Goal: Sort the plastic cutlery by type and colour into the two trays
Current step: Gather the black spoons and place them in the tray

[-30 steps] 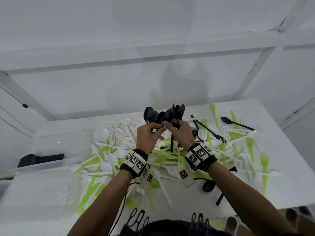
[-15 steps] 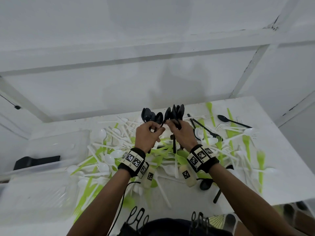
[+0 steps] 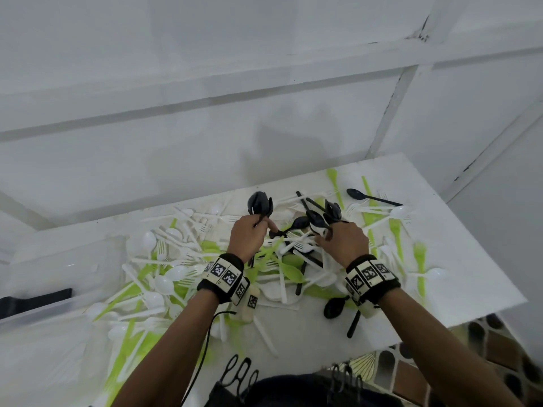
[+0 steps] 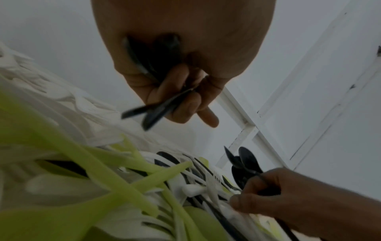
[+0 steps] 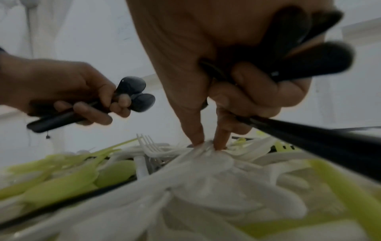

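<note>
From the head, the left hand [image 3: 249, 235] grips a bunch of black plastic spoons [image 3: 260, 202] above the middle of the white table [image 3: 458, 259]. The right hand [image 3: 343, 240] grips more black spoons [image 3: 323, 215] over the mixed heap of white and green plastic cutlery [image 3: 182, 274].

Left wrist: fingers [image 4: 177, 91] curl round black handles [image 4: 152, 112].

Right wrist: two fingertips [image 5: 220, 140] press a white plastic fork [image 5: 156, 150] on the heap.

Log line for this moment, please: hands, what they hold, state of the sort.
left hand: grips black spoons | right hand: holds black spoons, fingertips on mixed pile | sorting: unfinished
</note>
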